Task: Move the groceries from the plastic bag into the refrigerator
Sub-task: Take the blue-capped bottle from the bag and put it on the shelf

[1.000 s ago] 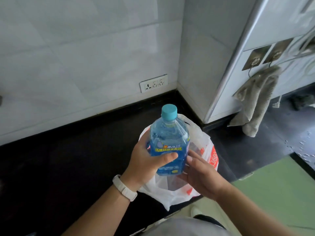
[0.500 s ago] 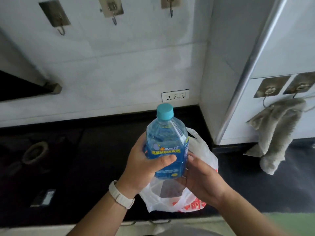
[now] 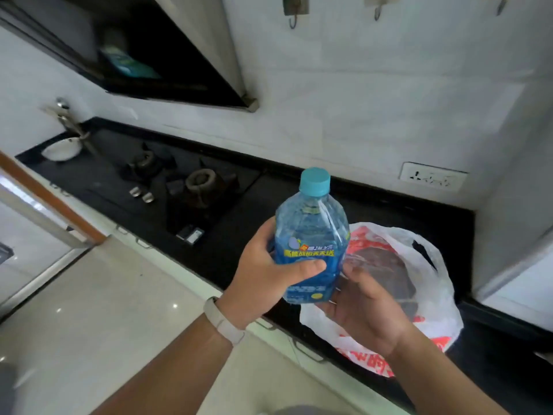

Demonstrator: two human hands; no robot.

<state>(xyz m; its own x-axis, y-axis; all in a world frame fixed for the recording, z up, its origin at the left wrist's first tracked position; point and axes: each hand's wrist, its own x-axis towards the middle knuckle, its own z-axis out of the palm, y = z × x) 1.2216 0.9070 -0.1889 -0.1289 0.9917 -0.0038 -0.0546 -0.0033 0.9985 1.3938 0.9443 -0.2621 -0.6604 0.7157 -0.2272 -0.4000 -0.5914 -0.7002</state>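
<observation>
A clear blue plastic bottle (image 3: 311, 235) with a teal cap and blue label is held upright above the counter's front edge. My left hand (image 3: 269, 274) grips its lower half, thumb across the label. My right hand (image 3: 365, 310) cups the bottle's base from the right, fingers curled under it. Behind my right hand lies the white plastic bag (image 3: 431, 283) with red print on the black counter (image 3: 239, 241), something dark inside it. The white refrigerator (image 3: 520, 265) stands at the right edge, door not seen open.
A gas hob (image 3: 197, 187) with two burners sits left of the bag. A range hood (image 3: 143, 55) hangs above it. A white bowl (image 3: 61, 149) lies at the counter's far left. A wall socket (image 3: 432, 176) and hooks (image 3: 294, 10) are on the tiled wall.
The view has swung left, bringing the hob and hood into sight. The bottle has risen slightly away from the bag, both hands still on it.
</observation>
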